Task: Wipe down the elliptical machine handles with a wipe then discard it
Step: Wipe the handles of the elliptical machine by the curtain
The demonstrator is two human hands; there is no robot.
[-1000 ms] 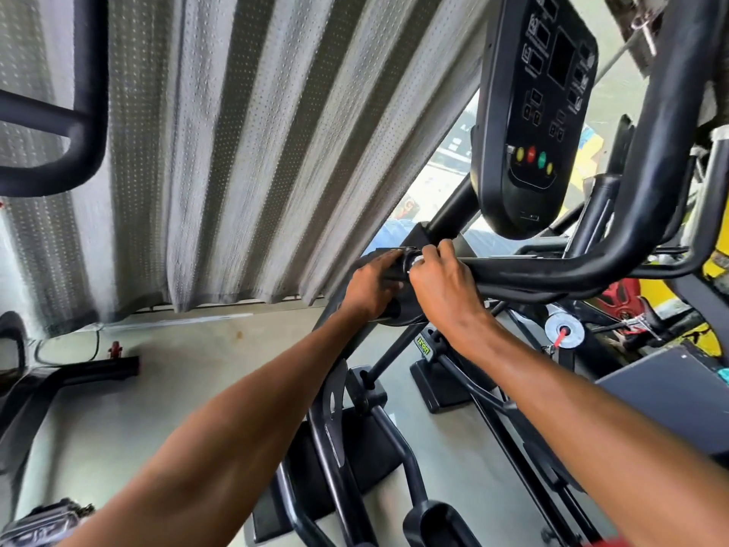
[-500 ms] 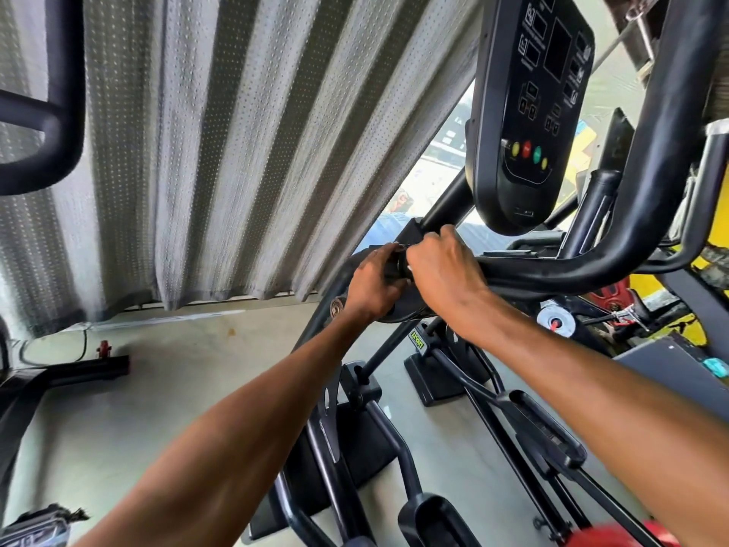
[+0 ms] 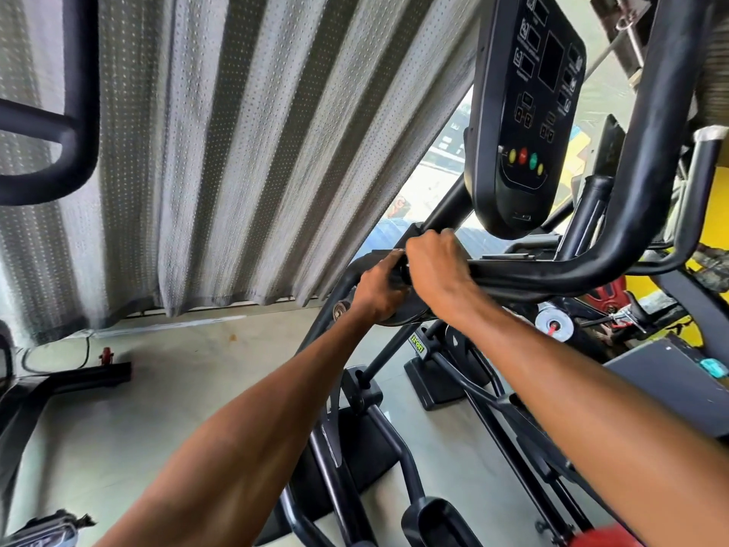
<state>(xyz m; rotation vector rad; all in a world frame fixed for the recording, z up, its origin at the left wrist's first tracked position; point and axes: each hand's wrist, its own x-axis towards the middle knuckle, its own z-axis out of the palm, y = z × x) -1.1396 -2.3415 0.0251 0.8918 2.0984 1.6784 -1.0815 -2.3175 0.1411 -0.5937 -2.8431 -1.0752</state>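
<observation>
Just below the black oval plastic console [image 3: 524,112], your left hand [image 3: 376,288] and right hand [image 3: 438,266] both wrap the black tubular metal handlebar [image 3: 552,270], touching. Rigid, probably slick: grip full-palm. The wipe is hidden.

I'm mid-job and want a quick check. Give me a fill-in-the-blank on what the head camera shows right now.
1. The left hand and right hand both grip the black ____ below the console.
2. On the console, the round button between yellow and green is ____.
3. To the left of the console hangs a grey, dotted ____.
Missing words: handlebar; red; curtain.
</observation>
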